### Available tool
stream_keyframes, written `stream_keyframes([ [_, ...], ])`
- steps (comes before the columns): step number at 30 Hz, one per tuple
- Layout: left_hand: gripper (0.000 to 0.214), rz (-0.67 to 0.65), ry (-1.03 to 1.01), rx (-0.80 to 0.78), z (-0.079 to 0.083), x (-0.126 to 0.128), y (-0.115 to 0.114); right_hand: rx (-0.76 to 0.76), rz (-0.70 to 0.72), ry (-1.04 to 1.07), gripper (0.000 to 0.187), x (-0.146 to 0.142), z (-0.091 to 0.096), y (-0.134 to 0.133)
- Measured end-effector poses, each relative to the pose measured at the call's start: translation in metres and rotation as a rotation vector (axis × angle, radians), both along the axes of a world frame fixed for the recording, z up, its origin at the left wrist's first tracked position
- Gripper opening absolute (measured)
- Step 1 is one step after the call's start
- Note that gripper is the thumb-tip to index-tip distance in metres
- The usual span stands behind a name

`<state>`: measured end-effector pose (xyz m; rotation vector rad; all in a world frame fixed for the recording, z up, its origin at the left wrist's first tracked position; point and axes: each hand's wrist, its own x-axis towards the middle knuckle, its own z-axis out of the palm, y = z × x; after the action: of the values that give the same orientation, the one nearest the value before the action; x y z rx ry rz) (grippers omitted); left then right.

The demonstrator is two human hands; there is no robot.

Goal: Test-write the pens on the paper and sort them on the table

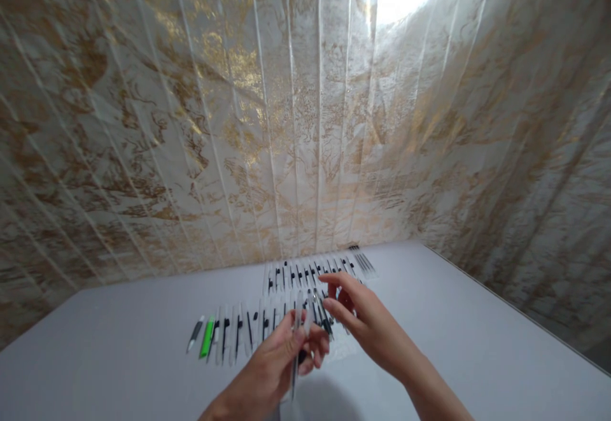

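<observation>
My left hand is closed around slender pen parts at the front middle of the table. A thin refill points down from its grip, and clear tube ends stick up above the thumb. Something small and black shows under its fingers, too blurred to name. To the right, my right hand hovers with thumb and forefinger apart, nothing visible between them. Just behind the hands lies a bunch of dark pens, partly covered by them.
Clear pen barrels with black refills and caps lie in a front row and a back row. A bright green item and a grey-and-white pen lie left. Several refills lie at back right. A patterned curtain hangs behind the white table.
</observation>
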<state>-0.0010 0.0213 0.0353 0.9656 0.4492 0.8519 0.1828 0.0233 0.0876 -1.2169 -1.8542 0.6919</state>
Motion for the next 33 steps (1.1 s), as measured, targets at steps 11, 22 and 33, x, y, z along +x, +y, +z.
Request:
stream_keyframes([
  [11,0.011,0.247,-0.219,-0.266,0.016,0.009,-0.009,0.559,-0.162,-0.53,0.017,-0.051,-0.017,-0.023],
  [22,0.04,0.215,0.034,0.12,-0.003,0.006,0.003,0.158,0.041,-0.011,0.01,-0.004,0.007,-0.01],
  [33,0.04,-0.078,0.253,0.164,-0.003,0.003,-0.004,0.044,0.047,-0.016,0.01,0.01,0.008,-0.001],
])
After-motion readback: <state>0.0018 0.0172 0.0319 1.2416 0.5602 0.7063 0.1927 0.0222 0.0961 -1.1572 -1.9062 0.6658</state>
